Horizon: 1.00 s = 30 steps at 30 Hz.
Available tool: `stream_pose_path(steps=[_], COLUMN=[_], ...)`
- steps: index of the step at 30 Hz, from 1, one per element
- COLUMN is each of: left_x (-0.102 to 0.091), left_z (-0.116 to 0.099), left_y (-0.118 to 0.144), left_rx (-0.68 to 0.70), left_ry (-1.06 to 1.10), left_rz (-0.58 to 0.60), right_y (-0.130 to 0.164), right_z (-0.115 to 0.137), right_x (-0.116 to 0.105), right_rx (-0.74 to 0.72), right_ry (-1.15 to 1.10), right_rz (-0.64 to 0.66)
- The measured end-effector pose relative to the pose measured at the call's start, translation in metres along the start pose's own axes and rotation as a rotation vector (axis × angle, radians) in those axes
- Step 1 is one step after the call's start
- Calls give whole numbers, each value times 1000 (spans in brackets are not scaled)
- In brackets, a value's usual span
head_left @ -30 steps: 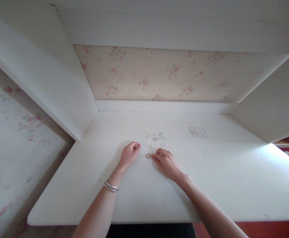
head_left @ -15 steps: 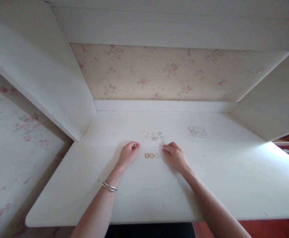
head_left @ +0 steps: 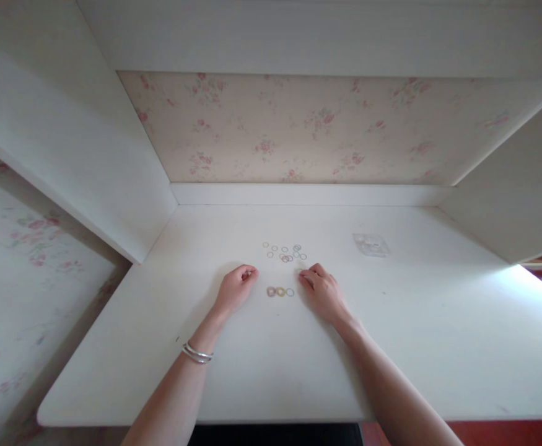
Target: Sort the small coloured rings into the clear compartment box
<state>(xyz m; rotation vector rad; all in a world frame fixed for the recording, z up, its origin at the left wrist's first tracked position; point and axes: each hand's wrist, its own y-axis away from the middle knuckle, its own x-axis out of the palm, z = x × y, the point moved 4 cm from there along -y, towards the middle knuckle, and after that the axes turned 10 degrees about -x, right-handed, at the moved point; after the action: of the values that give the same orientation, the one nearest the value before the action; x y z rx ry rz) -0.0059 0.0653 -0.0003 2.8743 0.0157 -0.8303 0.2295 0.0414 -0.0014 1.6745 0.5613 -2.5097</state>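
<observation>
My left hand rests on the white table with thumb and fingers pinched together. Whether anything is between them is too small to make out. My right hand is closed in a pinch beside the lower row of thin rings; the ring last seen at its fingertips is now hidden by the fingers. That row lies between the hands: a pinkish-brown ring group, a yellowish ring group and a pale bluish ring. Beyond the hands lie several loose thin rings, some overlapping.
A clear plastic packet lies to the right on the white table. Cabinet panels rise at the left and right, and a shelf hangs above. Flowered wallpaper covers the back.
The thin ring at my right fingertips has gone out of sight, and that hand has drawn slightly nearer the lower row. My left hand keeps its pinch. The view has shifted a little.
</observation>
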Motion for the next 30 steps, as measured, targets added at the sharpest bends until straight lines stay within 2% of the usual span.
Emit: stream_pose_path(steps=[6, 12, 18, 24, 30], left_x=[0, 1, 2, 2, 3], left_z=[-2, 0, 1, 1, 2], left_y=[1, 0, 0, 0, -1], left_rx=[1, 9, 10, 21, 23], left_ry=[-23, -53, -45, -46, -64], left_rz=[13, 18, 22, 36, 20], right_y=[1, 6, 8, 15, 18], right_z=[3, 6, 13, 21, 34], right_x=[-1, -1, 0, -2, 0], right_rx=[5, -17, -114, -196, -249], right_ry=[-28, -3, 52, -56, -69], right_rz=[108, 152, 132, 70, 97])
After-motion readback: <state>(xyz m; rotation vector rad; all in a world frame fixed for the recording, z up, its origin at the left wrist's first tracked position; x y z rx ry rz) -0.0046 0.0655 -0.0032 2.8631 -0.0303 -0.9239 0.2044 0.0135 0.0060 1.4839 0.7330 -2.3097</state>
